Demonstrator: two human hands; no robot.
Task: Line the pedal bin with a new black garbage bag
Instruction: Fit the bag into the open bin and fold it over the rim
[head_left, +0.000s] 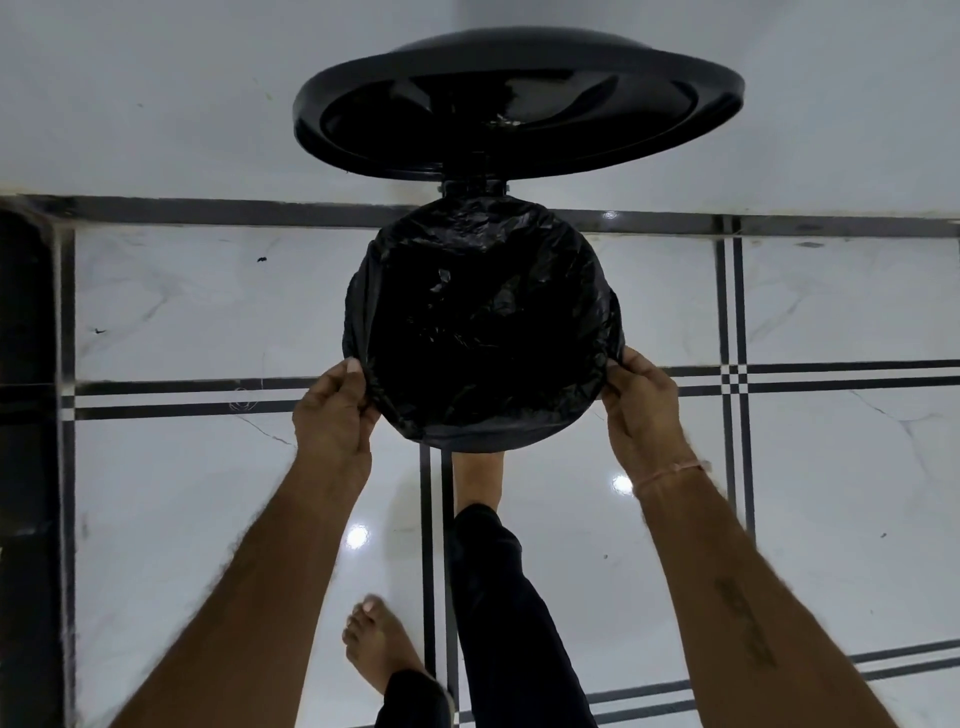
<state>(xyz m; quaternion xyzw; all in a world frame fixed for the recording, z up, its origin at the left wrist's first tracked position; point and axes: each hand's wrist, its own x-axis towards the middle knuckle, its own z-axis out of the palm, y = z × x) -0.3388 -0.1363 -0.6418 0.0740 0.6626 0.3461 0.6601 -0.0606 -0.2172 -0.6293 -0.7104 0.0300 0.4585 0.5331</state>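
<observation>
Two feet: bare left foot (376, 644) flat on the tiled floor (208, 312) at 6 o'clock of the view; right leg (498, 597) in dark trousers reaches forward, its foot passing under the bin at 6 o'clock.
Surroundings: dark upright object (26, 364) at the 9 o'clock edge, well apart from the bin.
Left hand (332, 410): at 8 o'clock of the bin mouth, fingers curled, pinching the bag's edge.
Right hand (641, 402): at 4 o'clock, likewise gripping the edge; thin wrist band (670, 473).
Garbage bag (483, 322): black, crinkled, folded over the round rim.
Bin lid (519, 104): raised at 12 o'clock.
</observation>
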